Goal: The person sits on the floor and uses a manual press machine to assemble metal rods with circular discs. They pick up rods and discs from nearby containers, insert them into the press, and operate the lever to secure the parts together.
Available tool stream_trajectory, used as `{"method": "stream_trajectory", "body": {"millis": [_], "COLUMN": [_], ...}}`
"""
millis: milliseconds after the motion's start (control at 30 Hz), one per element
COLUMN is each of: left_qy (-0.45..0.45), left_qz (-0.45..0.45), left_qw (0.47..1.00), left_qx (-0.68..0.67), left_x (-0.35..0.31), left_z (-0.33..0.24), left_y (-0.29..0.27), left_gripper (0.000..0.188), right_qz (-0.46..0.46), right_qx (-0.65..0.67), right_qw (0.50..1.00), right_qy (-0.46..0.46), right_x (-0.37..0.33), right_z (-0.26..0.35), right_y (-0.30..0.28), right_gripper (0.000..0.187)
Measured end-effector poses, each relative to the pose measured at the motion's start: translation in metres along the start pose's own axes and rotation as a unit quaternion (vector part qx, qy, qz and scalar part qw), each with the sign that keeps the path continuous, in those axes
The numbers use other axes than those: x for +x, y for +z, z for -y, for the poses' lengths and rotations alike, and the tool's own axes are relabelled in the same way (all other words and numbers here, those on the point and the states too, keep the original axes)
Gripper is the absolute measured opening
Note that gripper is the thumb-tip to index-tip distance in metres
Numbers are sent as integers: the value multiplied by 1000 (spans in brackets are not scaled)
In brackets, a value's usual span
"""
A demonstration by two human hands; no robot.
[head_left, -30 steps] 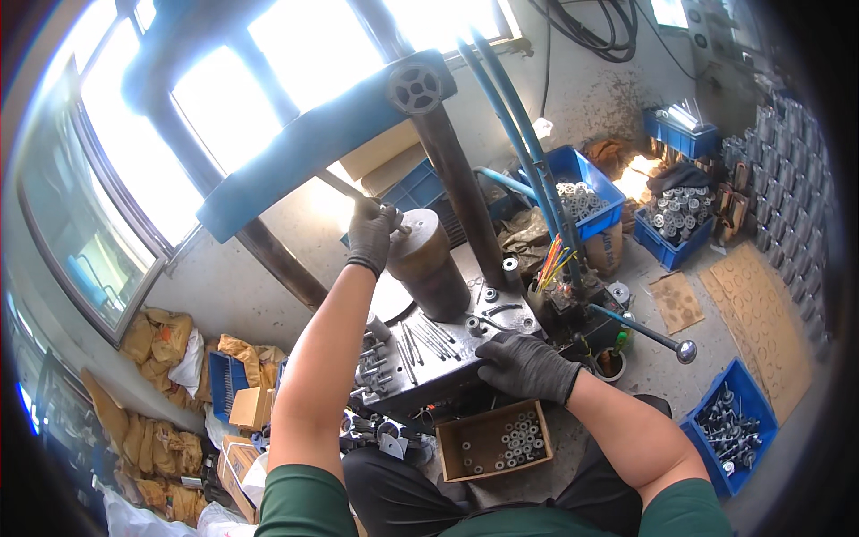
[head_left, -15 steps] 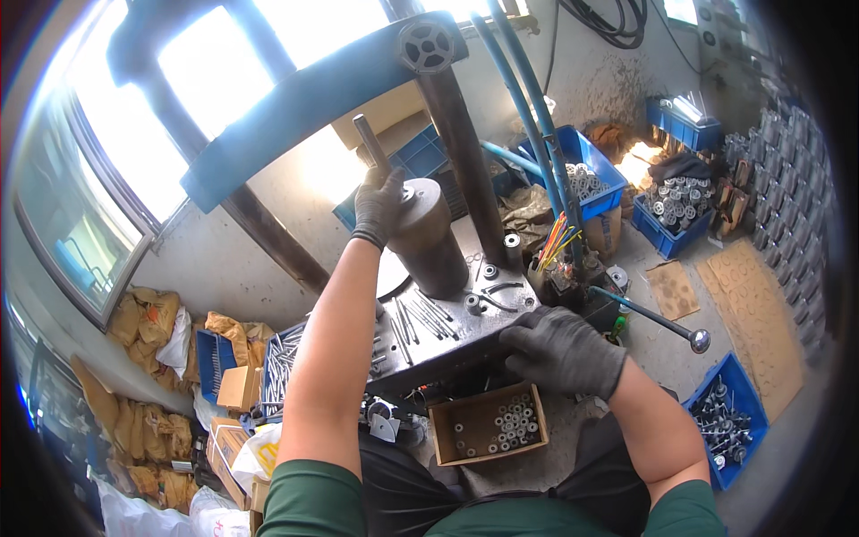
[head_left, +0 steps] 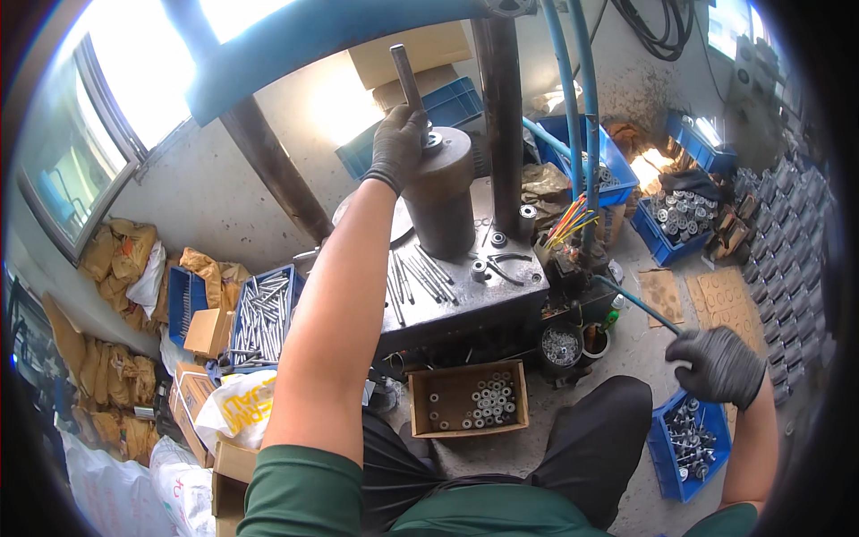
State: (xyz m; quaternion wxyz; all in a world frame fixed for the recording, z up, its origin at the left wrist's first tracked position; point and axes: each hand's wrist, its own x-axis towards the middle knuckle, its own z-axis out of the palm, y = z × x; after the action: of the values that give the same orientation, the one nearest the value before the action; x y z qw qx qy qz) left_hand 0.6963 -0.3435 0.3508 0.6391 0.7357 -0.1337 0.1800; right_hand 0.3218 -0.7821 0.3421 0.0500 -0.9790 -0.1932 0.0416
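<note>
Blue plastic bin (head_left: 240, 322), left of the frame, loaded with metal rods; blue crossbeam (head_left: 331, 40), upper left to upper centre, spanning overhead; left hand (head_left: 398, 143), grey-gloved, upper centre, fingers clenched round the lower part of one metal rod (head_left: 404, 76), which stands out above the fist and leans leftward in this view, true tilt not to be told; loose pins (head_left: 434, 273), centre, lying on a metal plate (head_left: 483, 300); ring (head_left: 434, 141) on top of the dark cylinder (head_left: 438, 215), just beside the fist; wooden box (head_left: 447, 385), lower centre, part filled with small collars; teal lever (head_left: 635, 302), right of centre, slanting down to the right hand (head_left: 718, 365), grey-gloved, fingers curled at its far end; whether they grip or merely rest there cannot be told.

Handling notes, by judgement: rod best kept plumb and steady, its foot square to the cylinder top; left fingers best held low on the shaft, clear of the rod's upper end and of any pinch against the ring; lever best worked smoothly, with the eye on the rod.
</note>
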Motion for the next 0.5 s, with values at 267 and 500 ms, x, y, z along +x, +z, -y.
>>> {"method": "stream_trajectory", "body": {"millis": [267, 500], "left_qy": [20, 14], "left_qz": [5, -13], "left_qw": [1000, 997], "left_qx": [-23, 80], "left_x": [3, 3], "left_z": [8, 2], "left_y": [-4, -4], "left_gripper": [17, 29], "right_qz": [104, 15], "right_qx": [8, 26], "right_qw": [994, 1000], "right_qy": [23, 7], "right_x": [-28, -33], "right_z": [29, 29], "right_y": [48, 57], "right_gripper": [23, 19]}}
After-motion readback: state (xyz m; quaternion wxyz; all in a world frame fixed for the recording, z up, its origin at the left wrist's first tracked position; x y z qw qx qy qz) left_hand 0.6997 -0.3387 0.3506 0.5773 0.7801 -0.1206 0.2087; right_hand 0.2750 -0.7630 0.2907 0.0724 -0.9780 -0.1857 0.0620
